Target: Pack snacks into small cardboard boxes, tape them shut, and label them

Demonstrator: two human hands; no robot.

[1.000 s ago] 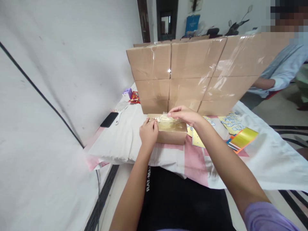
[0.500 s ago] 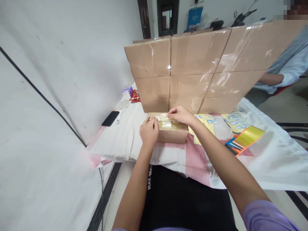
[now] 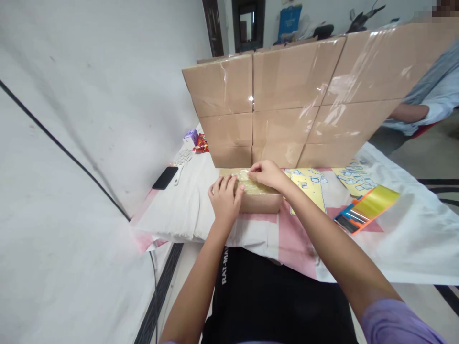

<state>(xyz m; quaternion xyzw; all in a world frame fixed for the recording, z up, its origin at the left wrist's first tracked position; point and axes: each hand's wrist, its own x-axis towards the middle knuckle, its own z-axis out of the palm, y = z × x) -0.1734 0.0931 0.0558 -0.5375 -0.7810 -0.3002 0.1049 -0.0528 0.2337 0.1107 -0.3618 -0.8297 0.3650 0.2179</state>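
A small brown cardboard box (image 3: pixel 261 204) lies on the cloth-covered table in front of me, with shiny yellowish packing tape (image 3: pixel 255 185) along its top. My left hand (image 3: pixel 225 198) rests over the box's left end, fingers laid on the top and thumb apart. With its fingertips pinched together, my right hand (image 3: pixel 266 174) is at the tape near the back of the top; the exact bit between the fingers is hard to see. To the right lies an orange and blue tape dispenser (image 3: pixel 353 215) with a wide yellow roll.
Behind the box stands a wall of taped cartons (image 3: pixel 287 105). Yellow printed sheets (image 3: pixel 306 188) lie to the right. Leftward are a black phone (image 3: pixel 165 177), a white brush-like item (image 3: pixel 183 160), a red packet (image 3: pixel 201 143) and a purple box (image 3: pixel 191 137). Another person's arm (image 3: pixel 409 113) shows far right.
My left hand has shifted slightly right, its thumb now spread over the box top. The raised piece of tape at the middle now looks flatter. My right hand stays pinched nearby.
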